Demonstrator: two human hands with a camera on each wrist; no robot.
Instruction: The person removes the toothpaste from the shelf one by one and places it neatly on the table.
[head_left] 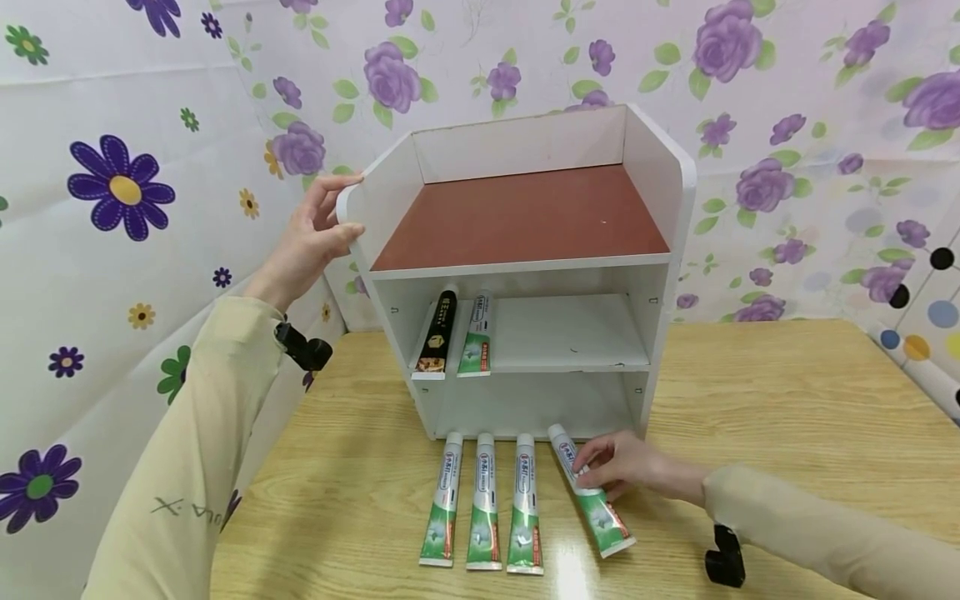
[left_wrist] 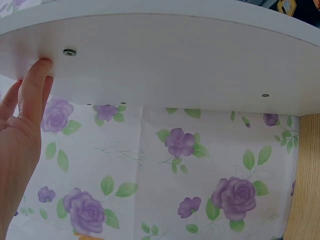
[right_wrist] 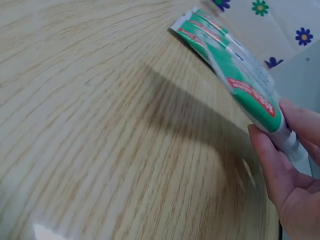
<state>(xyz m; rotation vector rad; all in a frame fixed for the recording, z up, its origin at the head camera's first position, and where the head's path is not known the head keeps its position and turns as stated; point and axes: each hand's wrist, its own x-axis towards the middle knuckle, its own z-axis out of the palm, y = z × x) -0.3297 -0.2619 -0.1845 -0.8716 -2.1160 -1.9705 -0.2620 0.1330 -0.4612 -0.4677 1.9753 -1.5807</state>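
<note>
My right hand (head_left: 617, 463) pinches a green-and-white toothpaste tube (head_left: 602, 518) between thumb and fingers, at the right end of a row on the wooden table. The tube slants, its cap towards the shelf; the right wrist view shows the tube (right_wrist: 250, 95) from close by. Left of it lie three matching toothpaste tubes (head_left: 523, 508), caps also towards the shelf. At the upper left, my left hand (head_left: 311, 233) holds the side panel of a small white shelf (head_left: 382, 212), thumb at its front edge. In the left wrist view, fingers (left_wrist: 35, 90) touch the panel's outer face.
On the middle board (head_left: 562, 333), a black toothpaste tube (head_left: 438, 333) and a green-and-white tube (head_left: 476, 337) lie side by side at the left. A brown board (head_left: 517, 217) tops the shelf. Flowered cloth (head_left: 525, 50) hangs behind and on the left.
</note>
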